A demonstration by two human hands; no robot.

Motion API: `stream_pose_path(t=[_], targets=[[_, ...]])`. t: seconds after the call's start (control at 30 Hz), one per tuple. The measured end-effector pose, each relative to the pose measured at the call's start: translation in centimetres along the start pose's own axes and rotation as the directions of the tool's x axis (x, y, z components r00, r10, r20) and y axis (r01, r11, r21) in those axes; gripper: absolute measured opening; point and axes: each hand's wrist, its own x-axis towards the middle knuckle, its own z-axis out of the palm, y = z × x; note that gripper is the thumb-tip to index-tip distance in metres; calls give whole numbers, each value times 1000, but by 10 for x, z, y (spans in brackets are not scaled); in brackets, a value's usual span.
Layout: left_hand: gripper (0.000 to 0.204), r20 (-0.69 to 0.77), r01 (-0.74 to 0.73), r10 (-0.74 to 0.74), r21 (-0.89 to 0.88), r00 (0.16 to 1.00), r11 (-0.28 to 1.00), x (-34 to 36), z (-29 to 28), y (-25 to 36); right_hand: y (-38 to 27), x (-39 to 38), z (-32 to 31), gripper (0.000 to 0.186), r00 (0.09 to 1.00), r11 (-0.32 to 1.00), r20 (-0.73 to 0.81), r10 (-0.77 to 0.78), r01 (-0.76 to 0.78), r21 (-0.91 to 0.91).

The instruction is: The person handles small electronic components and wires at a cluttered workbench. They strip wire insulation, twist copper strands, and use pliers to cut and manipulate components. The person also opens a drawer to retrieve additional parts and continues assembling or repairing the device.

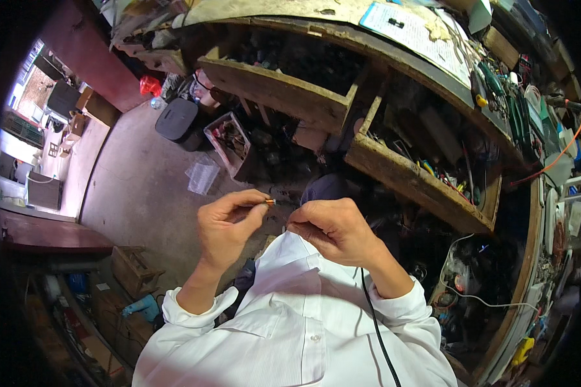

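Observation:
My left hand (232,229) is in front of my white shirt, thumb and forefinger closed on a small orange-and-silver piece (270,201) that looks like a wire end or connector. My right hand (329,232) is just to its right, fingers curled and pinched together; whatever is between them is too small or hidden to make out. A black cable (368,297) runs down the shirt beneath my right hand.
A cluttered wooden bench (271,9) with two open drawers (271,84) stands ahead and right, tools (497,97) along its edge. A crate (229,148), dark bin (177,122) and plastic sheet (200,174) lie on the floor. A blue power tool (142,306) is lower left.

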Motion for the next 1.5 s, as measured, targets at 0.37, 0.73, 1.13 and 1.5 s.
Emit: stream_pose_path(t=[0.37, 0.73, 1.13, 1.5], targets=[[18, 85, -59, 69, -120, 994, 991, 0, -4, 9, 17, -1, 6, 25, 993, 952, -97, 61, -88, -293], [16, 81, -337, 331, 367, 940, 867, 0, 12, 11, -3, 8, 20, 10, 978, 983, -192, 78, -108, -149], [17, 200, -111, 137, -137, 970, 984, 1, 2, 19, 17, 8, 10, 15, 964, 961, -117, 239, -217, 175], [15, 193, -17, 61, -219, 979, 976, -2, -4, 16, 7, 13, 5, 6, 959, 985, -228, 168, -156, 67]])
